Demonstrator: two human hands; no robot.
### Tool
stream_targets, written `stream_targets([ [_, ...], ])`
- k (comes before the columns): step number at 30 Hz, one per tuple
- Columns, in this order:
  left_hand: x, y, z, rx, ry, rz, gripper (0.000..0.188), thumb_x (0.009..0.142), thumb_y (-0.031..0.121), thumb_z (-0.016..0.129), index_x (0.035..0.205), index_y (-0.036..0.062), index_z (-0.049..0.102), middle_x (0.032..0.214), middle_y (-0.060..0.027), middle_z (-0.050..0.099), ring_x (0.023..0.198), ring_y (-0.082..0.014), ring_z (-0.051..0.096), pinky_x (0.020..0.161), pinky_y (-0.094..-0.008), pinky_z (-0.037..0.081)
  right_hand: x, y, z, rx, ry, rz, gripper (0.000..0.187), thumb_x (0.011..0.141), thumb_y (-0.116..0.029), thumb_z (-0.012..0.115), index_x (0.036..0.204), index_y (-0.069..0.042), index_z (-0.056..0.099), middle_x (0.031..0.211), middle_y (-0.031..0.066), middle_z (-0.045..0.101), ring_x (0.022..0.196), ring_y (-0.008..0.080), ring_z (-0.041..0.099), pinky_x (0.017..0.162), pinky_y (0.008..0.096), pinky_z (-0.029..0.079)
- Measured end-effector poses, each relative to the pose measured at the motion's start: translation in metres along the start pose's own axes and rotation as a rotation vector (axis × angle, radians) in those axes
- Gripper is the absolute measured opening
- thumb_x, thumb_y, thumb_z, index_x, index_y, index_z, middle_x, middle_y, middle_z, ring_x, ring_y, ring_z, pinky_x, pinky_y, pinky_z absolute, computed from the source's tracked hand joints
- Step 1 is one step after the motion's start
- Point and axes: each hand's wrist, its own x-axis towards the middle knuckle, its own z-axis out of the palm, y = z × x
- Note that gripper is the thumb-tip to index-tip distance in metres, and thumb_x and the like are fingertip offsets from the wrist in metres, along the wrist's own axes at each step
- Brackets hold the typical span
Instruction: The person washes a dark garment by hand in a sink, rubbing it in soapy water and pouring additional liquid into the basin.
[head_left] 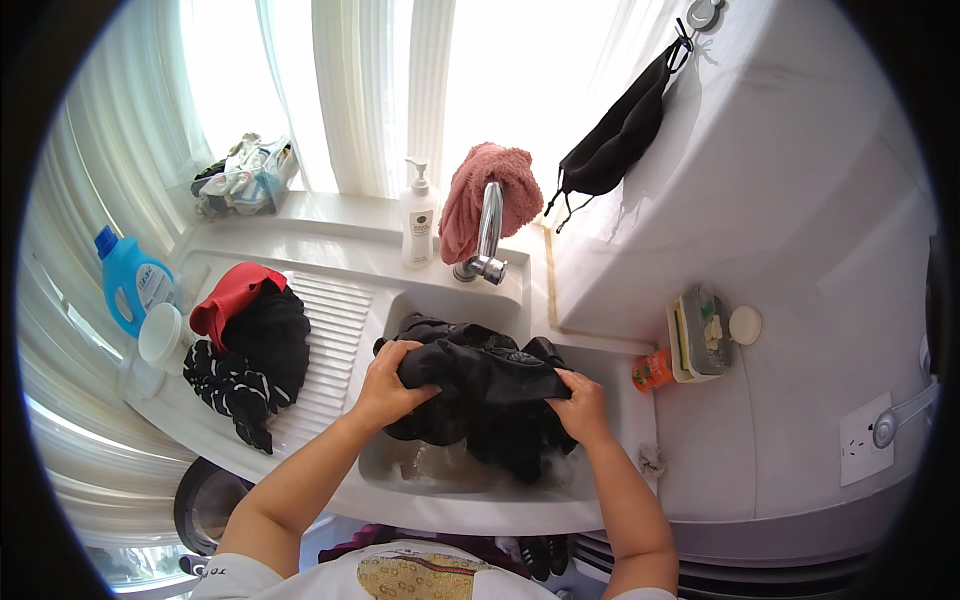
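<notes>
A wet-looking black garment (475,385) is stretched between my two hands over the sink basin (375,465). My left hand (393,385) grips its left side, with the fingers wrapped round a bunched fold. At its right edge, my right hand (582,406) pinches the cloth. The lower part of the garment hangs into the basin, where cloudy water and some suds show. What kind of garment it is I cannot tell. Behind the basin stands a chrome faucet (490,230) with a pink towel (510,185) draped over it.
On the ribbed washboard (325,340) at the left lie black clothes (265,335) and a red piece (235,297). A blue detergent bottle (138,280), a white tub (163,335) and a pump bottle (418,215) stand around the rim. To the right sit an orange bottle (653,370) and a caddy (702,335).
</notes>
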Motion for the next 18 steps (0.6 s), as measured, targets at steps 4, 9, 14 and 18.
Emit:
stream_targets([
  [4,-0.009,-0.007,0.002,0.201,-0.034,0.177,0.059,0.055,0.017,0.081,0.108,0.0117,0.054,0.101,-0.0160,0.044,0.099,-0.0366,0.045,0.086,-0.0436,0.041,0.016,-0.059,-0.020,0.052,0.147,-0.025,0.036,0.064,-0.004,0.073,0.099,-0.004,0.065,0.086,0.0133,0.063,0.082,0.0312,0.061,0.074,0.0339,0.049],
  [9,-0.034,-0.032,0.018,0.419,-0.100,0.160,0.062,0.056,0.014,0.081,0.110,0.0141,0.050,0.104,-0.0179,0.042,0.099,-0.0385,0.045,0.088,-0.0435,0.041,0.020,-0.078,-0.010,0.474,0.203,0.081,0.042,0.065,0.000,0.073,0.105,-0.005,0.061,0.093,0.0055,0.060,0.087,0.0189,0.059,0.080,0.0292,0.047],
  [14,-0.069,-0.041,0.037,0.586,-0.420,-0.034,0.070,0.065,0.025,0.078,0.126,0.0156,0.044,0.109,-0.0199,0.041,0.107,-0.0377,0.044,0.091,-0.0451,0.040,0.003,-0.070,0.037,1.075,0.109,0.294,0.050,0.070,-0.001,0.073,0.117,-0.004,0.055,0.096,0.0026,0.057,0.090,0.0143,0.056,0.085,0.0276,0.045],
  [18,-0.057,-0.027,0.032,0.797,-0.662,-0.120,0.060,0.073,0.033,0.071,0.124,0.0101,0.047,0.101,-0.0164,0.059,0.094,-0.0321,0.060,0.081,-0.0425,0.048,-0.008,0.000,0.044,0.581,-0.467,0.531,0.064,0.074,-0.026,0.076,0.129,-0.008,0.047,0.108,0.0073,0.054,0.097,0.0151,0.053,0.090,0.0269,0.042],
])
